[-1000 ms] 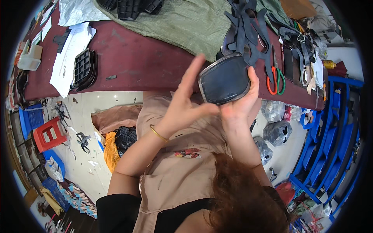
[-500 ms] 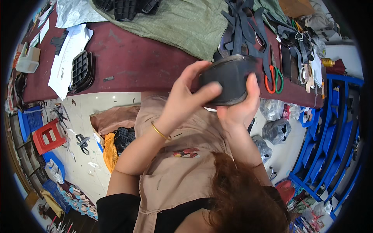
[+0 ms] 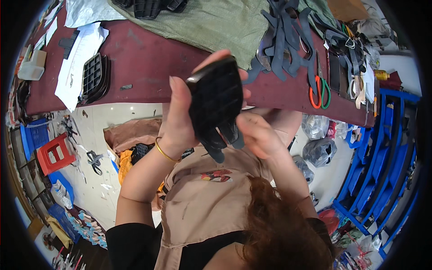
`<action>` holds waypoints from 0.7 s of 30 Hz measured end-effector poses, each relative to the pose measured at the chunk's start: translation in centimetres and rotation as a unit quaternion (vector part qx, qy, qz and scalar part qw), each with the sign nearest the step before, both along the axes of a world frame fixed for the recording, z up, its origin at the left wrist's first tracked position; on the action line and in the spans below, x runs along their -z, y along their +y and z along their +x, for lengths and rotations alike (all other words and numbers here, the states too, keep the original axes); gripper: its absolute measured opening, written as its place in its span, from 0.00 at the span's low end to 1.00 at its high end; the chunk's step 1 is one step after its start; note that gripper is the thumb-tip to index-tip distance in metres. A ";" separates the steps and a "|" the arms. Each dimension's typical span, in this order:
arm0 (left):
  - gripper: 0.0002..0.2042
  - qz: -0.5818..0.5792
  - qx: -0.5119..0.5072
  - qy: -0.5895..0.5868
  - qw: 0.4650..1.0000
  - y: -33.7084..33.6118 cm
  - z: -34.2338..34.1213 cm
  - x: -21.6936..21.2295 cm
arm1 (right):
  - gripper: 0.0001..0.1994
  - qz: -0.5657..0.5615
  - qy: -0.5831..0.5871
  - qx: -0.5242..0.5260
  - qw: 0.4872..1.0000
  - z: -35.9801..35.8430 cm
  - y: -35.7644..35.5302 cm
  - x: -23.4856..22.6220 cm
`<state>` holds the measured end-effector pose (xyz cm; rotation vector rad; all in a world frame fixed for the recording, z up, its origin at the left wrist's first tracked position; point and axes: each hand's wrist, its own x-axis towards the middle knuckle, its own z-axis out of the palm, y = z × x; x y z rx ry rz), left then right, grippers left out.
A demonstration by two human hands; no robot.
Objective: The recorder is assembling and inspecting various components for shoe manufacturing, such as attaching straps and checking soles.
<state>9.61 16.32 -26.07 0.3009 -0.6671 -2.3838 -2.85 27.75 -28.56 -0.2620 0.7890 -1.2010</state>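
Upright over the table's near edge is a black moulded pad (image 3: 216, 92) with a faint grid on its face. My left hand (image 3: 178, 119) is closed around it, thumb along the left edge and fingers wrapping behind to the right edge. Dark grey strap ends (image 3: 217, 154) hang from its lower end, toward my apron. Beside those straps, my right hand (image 3: 261, 137) has its fingers loosely bent and apart, and nothing shows in them. Whether its fingertips touch the pad's edge I cannot tell.
The dark red table (image 3: 148, 63) carries a stack of black ribbed pads (image 3: 95, 77), papers (image 3: 83, 58) and a green sack (image 3: 202, 31). Grey straps (image 3: 283, 45) and scissors (image 3: 319, 90) lie to the right. A blue rack (image 3: 375, 166) stands at the right; plastic bags (image 3: 320, 150) lie below.
The pad has moved left and been turned, from lying across both hands to standing upright in my left hand, straps hanging. My right hand has let go of its side and dropped lower.
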 end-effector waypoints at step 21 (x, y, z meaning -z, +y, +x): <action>0.40 0.124 0.004 -0.169 0.978 -1.9 -1.0 2.8 | 0.19 -0.055 0.333 0.044 0.940 1.2 -2.0 0.3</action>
